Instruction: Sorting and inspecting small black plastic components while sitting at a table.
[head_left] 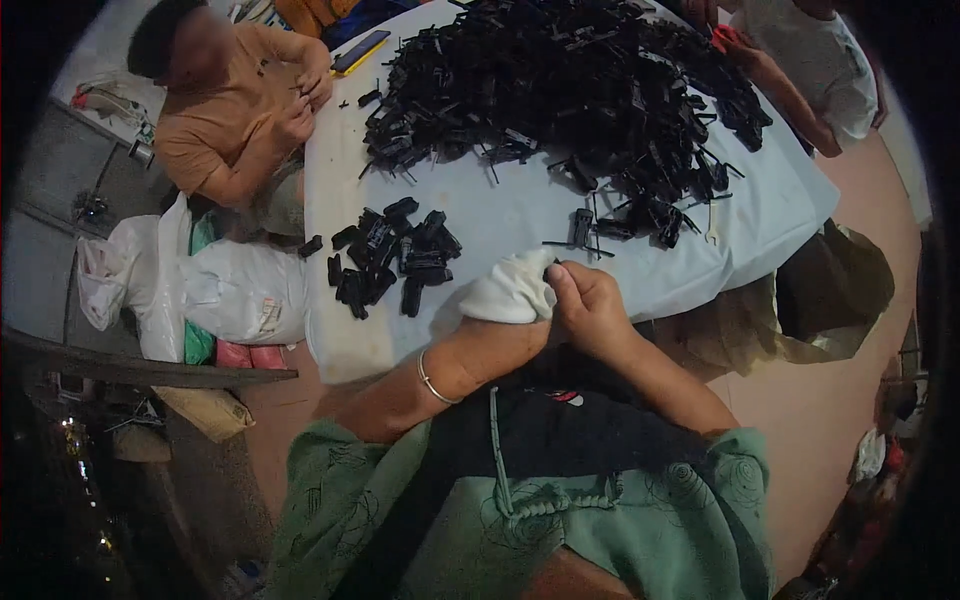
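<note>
My left hand (508, 290), covered by a white glove or cloth, is closed in front of me at the table's near edge. Its fingers are hidden under the white fabric. My bare right hand (590, 305) meets it, thumb and fingers pinched on a small black part (551, 271); most of that part is hidden between the hands. A small group of black plastic pieces (390, 255) lies left of my hands. Just beyond them rests a black plastic piece with a thin rod (581, 228). A large heap of similar black pieces (530, 80) covers the table's far side.
The table has a pale cover (480, 195). A wrench (712, 226) lies at the right, a phone (361, 52) at the far left. One person (225, 120) sits left; another (815, 65) is far right. White bags (245, 290) stand left, a brown sack (800, 310) right.
</note>
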